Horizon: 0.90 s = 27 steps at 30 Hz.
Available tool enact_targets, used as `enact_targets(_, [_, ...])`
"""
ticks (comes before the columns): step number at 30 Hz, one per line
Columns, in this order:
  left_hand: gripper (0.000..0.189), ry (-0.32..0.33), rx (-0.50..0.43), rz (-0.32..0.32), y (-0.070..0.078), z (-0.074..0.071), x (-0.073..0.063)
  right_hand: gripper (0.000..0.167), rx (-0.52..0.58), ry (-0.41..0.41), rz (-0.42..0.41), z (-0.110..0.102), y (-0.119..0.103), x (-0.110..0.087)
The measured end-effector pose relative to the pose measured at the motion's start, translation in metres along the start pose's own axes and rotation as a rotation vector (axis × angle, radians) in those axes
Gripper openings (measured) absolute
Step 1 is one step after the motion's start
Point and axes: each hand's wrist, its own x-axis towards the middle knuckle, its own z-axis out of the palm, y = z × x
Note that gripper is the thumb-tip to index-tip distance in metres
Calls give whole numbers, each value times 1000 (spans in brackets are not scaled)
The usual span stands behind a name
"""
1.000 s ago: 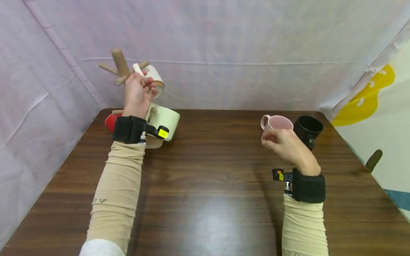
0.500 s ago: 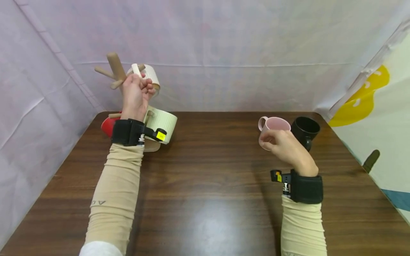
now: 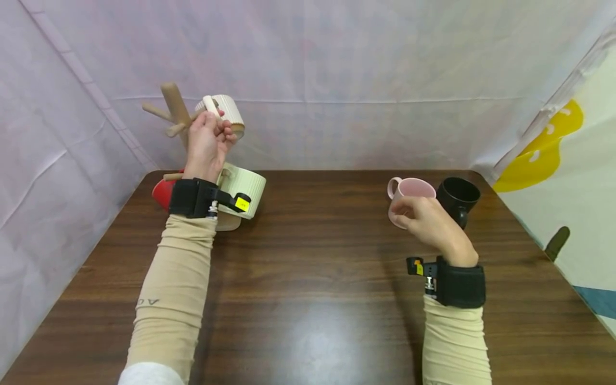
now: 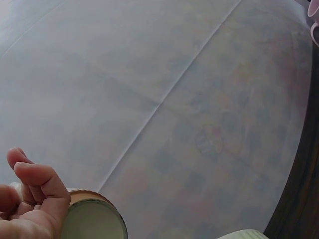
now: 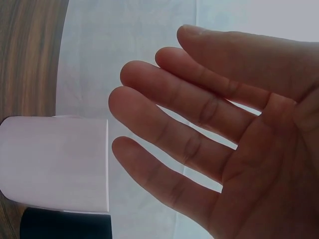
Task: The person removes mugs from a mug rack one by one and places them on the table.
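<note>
My left hand (image 3: 207, 141) pinches the handle of a white ribbed mug (image 3: 228, 109) with a tan base, high on a wooden mug tree (image 3: 175, 104). The handle overlaps the outer end of an upper peg. In the left wrist view the underside of this mug (image 4: 94, 221) shows beside my curled fingers. A pale green ribbed mug (image 3: 245, 187) hangs lower on the tree, and a red mug (image 3: 163, 192) is partly hidden behind my wrist. My right hand (image 3: 430, 222) hovers by a pink mug (image 3: 415, 188), fingers extended and apart from it in the right wrist view.
A black mug (image 3: 459, 195) stands right beside the pink one on the brown wooden table (image 3: 308, 256). A pale cloth (image 3: 337, 64) hangs behind the table's back edge. Two more pegs of the tree point left and forward.
The view has tilted and shifted slightly. My left hand and the white mug have moved a little to the right, toward the peg's outer end. My right hand stays by the pink mug.
</note>
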Motion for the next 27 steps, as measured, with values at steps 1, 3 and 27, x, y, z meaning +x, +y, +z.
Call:
enact_targets(1, [22, -9, 2, -4, 0, 0, 1, 4, -3, 2, -1, 0, 0, 0])
enact_targets(3, [22, -23, -3, -14, 0, 2, 2, 4, -9, 8, -4, -1, 1, 0])
enact_targets(27, [42, -105, 73, -131, 0, -6, -11, 4, -40, 36, -43, 5, -1, 10])
